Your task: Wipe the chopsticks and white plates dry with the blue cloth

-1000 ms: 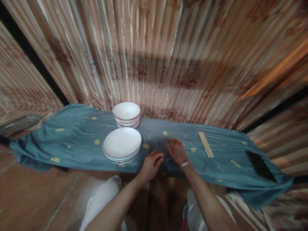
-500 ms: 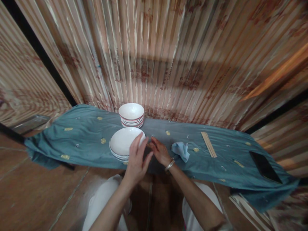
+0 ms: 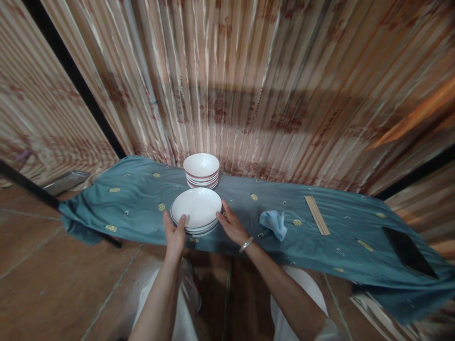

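Note:
A stack of several white plates (image 3: pixel 197 206) sits near the front edge of the cloth-covered table. My left hand (image 3: pixel 175 234) grips the stack's front left side, its thumb over the top rim and its fingers along the outside. At the right side, my right hand (image 3: pixel 232 225) holds the rim between thumb and fingers; a silver bracelet (image 3: pixel 246 244) circles that wrist. Just behind the plates stands a stack of white bowls (image 3: pixel 201 166) with red bands. How far my fingertips reach under the plates is hidden.
A crumpled light-blue cloth (image 3: pixel 273 224) lies right of my right hand. Farther right are wooden chopsticks (image 3: pixel 317 215) and a black phone (image 3: pixel 408 252) on the teal tablecloth (image 3: pixel 142 208). A patterned curtain (image 3: pixel 227 94) hangs behind; black poles (image 3: pixel 76 80) flank the table. A metal tray (image 3: pixel 67 181) is at far left.
My left hand has moved from over the plates' right side to their front left edge. My right hand has come in against the right rim. The view has shifted slightly left.

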Available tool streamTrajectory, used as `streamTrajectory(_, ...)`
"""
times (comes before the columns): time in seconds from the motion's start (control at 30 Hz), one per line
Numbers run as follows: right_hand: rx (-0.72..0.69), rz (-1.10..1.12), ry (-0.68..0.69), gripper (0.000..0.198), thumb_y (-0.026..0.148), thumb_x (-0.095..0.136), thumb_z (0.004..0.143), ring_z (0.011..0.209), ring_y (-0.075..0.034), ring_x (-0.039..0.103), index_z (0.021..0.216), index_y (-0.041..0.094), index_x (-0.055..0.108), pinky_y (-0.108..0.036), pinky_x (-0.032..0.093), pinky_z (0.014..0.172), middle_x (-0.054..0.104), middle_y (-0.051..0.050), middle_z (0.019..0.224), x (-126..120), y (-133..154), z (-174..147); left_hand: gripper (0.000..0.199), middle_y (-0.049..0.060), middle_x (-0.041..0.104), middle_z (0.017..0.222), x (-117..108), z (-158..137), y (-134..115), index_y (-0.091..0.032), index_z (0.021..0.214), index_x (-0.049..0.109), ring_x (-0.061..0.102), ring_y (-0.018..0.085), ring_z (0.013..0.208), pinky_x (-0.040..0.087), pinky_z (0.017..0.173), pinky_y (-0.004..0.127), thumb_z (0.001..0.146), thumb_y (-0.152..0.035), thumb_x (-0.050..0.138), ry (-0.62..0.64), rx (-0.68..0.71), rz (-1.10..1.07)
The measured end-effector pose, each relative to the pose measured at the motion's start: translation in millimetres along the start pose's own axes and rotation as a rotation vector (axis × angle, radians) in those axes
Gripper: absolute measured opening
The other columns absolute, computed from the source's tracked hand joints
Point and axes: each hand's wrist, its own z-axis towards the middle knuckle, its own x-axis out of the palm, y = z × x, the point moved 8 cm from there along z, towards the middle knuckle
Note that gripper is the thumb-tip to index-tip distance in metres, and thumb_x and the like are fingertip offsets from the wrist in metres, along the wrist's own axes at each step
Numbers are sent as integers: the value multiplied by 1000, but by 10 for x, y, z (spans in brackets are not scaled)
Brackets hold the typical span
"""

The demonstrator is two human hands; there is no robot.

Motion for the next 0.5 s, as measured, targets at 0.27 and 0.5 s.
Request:
streamTrajectory(0.27, 17, 51, 16, 65, 51, 54, 83, 139, -24, 31, 140, 25, 38, -48, 20, 115, 37, -7, 149, 37, -62, 19, 83, 16, 26, 154, 63, -28, 15, -11, 146, 25, 24, 26, 141, 15, 116, 36, 77, -42, 57, 20, -12, -15)
streamTrajectory(0.5, 1, 198, 10, 70, 55, 57, 80, 141, -22, 25, 141, 26, 37, -46, 19, 115, 32, -4, 152, 39, -34, 8, 82, 13, 26, 154, 82, -60, -42, -14, 147, 25, 27, 26, 140, 18, 115, 37, 77, -39, 58, 25, -34, -50)
